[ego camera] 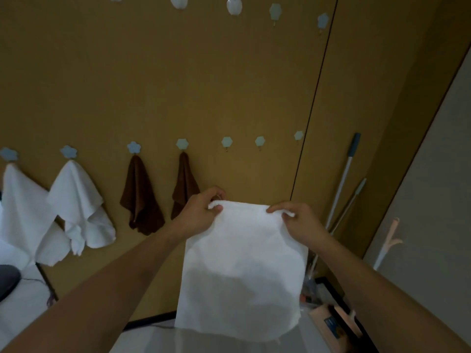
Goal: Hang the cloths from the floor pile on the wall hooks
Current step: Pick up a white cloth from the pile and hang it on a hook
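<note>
Head view is showing 2 bare arms reaching out toward a brown wall [204, 85]. Both hands are holding up 1 white cloth [242, 271] in front of the wall. The left hand [201, 212] is pinching the top left corner, and the right hand [298, 220] is pinching the top right corner. Fingers and thumbs are curling tight around little bunches of the cloth at each corner. The top edge is stretching almost flat between the 2 hands, and the rest is hanging straight down below them.

The cloth is looking soft and floppy. It is sagging and folding wherever nobody is holding it, so it is probably very light. It is not going to break, but it could slide off a hook if only a thin edge is caught. A good place to grab is a corner or the middle of the top edge, bunched up thick, so a hook can poke under it.

On the wall, a row of little blue hooks is running across. 4 of them are already carrying cloths: 2 white hung cloths [79, 207] on the left and 2 brown hung cloths [140, 197] next to them. The next empty hook [226, 142] is sitting just above the hands, with 2 more to its right. A mop handle [344, 179] is leaning in the corner on the right. The floor pile is not showing here.
</note>
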{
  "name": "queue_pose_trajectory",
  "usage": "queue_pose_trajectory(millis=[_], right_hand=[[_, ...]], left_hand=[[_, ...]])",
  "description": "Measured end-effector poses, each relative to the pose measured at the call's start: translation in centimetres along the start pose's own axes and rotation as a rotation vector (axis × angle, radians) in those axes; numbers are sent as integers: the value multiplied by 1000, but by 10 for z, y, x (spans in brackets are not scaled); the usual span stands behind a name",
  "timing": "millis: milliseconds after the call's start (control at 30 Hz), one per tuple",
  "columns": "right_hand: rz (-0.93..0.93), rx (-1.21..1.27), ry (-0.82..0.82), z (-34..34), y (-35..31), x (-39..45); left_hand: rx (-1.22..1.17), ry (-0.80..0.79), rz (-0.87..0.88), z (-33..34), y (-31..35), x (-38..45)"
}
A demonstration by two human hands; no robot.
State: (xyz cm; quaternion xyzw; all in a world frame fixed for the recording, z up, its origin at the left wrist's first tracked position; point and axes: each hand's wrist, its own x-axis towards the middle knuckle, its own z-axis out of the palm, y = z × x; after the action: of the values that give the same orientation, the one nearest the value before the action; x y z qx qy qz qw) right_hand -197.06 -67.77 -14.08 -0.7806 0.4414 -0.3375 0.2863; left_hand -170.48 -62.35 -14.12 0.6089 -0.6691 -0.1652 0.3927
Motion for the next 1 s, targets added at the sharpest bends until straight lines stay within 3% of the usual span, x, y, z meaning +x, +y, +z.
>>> queue_pose_trajectory(millis=[300, 633, 1000], right_hand=[[-154, -263, -38, 46, 23, 144], [-257, -522, -109, 76, 40, 261], [-348, -789, -77, 78, 70, 387]], left_hand=[[89, -61, 126, -30, -78, 115], [607, -112, 93, -33, -117, 196], [845, -66, -23, -12, -130, 297]])
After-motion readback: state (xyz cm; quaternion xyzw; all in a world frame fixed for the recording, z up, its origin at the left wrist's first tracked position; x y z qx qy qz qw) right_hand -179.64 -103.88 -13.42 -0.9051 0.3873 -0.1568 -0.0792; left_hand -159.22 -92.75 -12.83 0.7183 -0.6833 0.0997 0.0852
